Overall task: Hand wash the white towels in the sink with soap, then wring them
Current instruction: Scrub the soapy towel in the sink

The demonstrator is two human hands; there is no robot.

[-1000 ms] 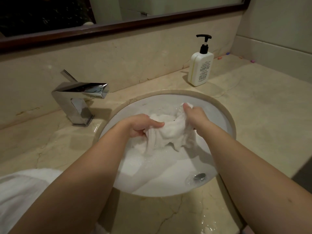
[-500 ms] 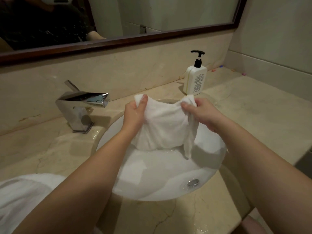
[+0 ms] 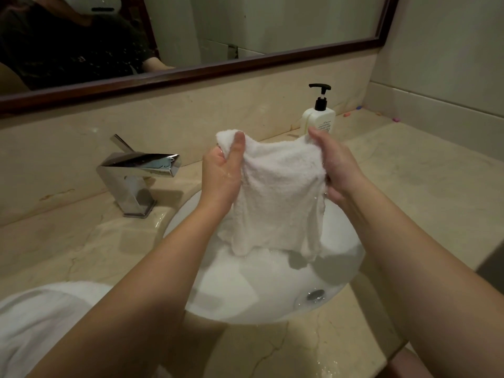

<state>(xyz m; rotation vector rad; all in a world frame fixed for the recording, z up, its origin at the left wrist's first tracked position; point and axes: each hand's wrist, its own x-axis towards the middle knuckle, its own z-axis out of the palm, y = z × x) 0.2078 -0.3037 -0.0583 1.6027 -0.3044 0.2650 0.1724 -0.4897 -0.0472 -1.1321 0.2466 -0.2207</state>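
Both hands grip the towel [image 3: 275, 192] by its top corners, left hand [image 3: 222, 173] and right hand [image 3: 334, 170], hanging it over the sink [image 3: 346, 257]. Risks: drips swinging onto the wet desk [image 3: 409, 186] (already splashed), or a soapy corner slipping free before wringing.
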